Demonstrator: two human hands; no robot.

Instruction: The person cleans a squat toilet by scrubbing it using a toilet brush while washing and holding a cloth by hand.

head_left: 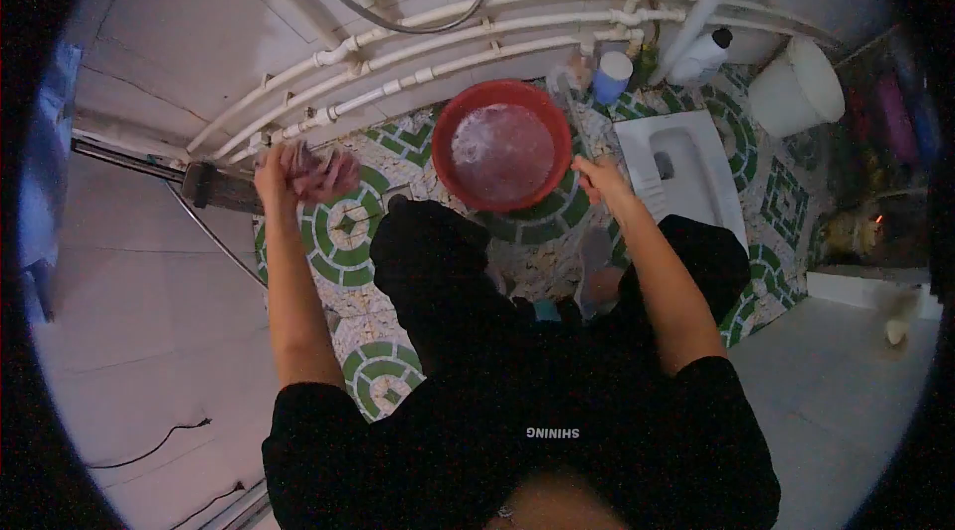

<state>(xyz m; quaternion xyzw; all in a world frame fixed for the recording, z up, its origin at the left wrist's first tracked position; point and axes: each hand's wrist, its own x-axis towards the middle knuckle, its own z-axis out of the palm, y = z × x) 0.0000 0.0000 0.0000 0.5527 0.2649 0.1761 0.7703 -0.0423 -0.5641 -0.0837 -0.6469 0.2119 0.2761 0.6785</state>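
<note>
- Left hand is out to the far left, fingers closed around a bunched-up pink cloth, which sticks out to the right of the fist. Yep, the cloth is well apart from the basin.
- Right hand is just beside the basin's right edge, fingers looking pretty curled. It's too blurry there to tell how tight they are or if they've got hold of anything.
- Red round basin sits on the floor in front of the knees, with cloudy water in it and a patch of white suds on the left side.
- Dark grey blocky thing right by the left hand, can't make out what it is tbh.
- Knees in black trousers spread wide, black short-sleeved top above them.
- White squat toilet set in the floor, right of the right hand.
- Past the basin, by the wall: a blue tub with a white lid, then a white bottle with a black cap, then a white bucket further right.
- Floor's patterned tile, green and whitish.
- White pipes run along the back wall, grey flexible hose looping over them.
</note>
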